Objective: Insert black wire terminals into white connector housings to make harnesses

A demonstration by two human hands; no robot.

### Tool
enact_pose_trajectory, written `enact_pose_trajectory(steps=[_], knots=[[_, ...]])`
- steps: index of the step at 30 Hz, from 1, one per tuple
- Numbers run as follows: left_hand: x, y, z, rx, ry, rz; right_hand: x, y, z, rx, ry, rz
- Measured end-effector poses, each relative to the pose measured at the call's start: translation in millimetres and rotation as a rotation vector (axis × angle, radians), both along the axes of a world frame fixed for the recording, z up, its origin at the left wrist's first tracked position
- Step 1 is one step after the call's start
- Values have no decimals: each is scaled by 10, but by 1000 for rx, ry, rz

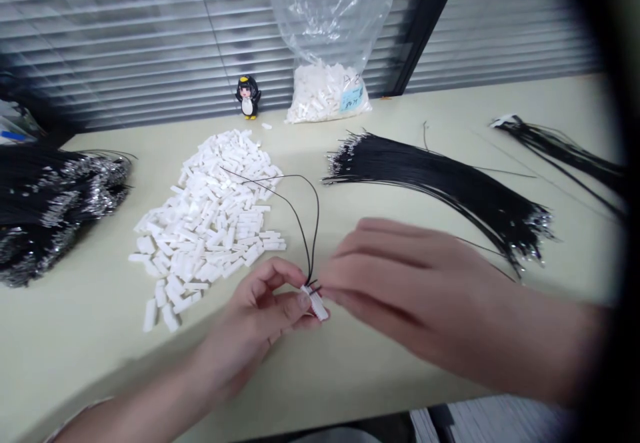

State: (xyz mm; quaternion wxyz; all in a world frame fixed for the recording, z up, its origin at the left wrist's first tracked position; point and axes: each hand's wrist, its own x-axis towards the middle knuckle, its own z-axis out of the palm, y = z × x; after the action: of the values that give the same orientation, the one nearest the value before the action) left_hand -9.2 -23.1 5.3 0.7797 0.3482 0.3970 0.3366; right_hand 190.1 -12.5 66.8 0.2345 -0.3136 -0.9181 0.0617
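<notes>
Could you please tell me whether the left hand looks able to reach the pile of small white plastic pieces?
Probably yes: the pile lies close beside the left hand with nothing blocking, though its grip holds a white plastic connector.

Head-worn view, forward and down, close in

The right hand [395, 283] is blurred, its fingertips hard to distinguish.

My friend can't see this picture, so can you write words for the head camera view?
Two bare hands work over a table: the left hand holds a small white connector with thin black wires, the right hand close beside it. Behind are a white connector pile and a penguin figure.
</notes>
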Motion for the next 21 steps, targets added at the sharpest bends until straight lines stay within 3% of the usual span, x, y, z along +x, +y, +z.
enact_pose_trajectory(steps=[5,14,21], knots=[[-10,-2,5,52,-17,-9,-31,47,-99,-68,-87,-1],[-54,-28,-42,122,69,-16,-47,83,-102,-123,-68,0],[-61,-40,-32,156,62,-18,6,60,-92,6,-200,57]])
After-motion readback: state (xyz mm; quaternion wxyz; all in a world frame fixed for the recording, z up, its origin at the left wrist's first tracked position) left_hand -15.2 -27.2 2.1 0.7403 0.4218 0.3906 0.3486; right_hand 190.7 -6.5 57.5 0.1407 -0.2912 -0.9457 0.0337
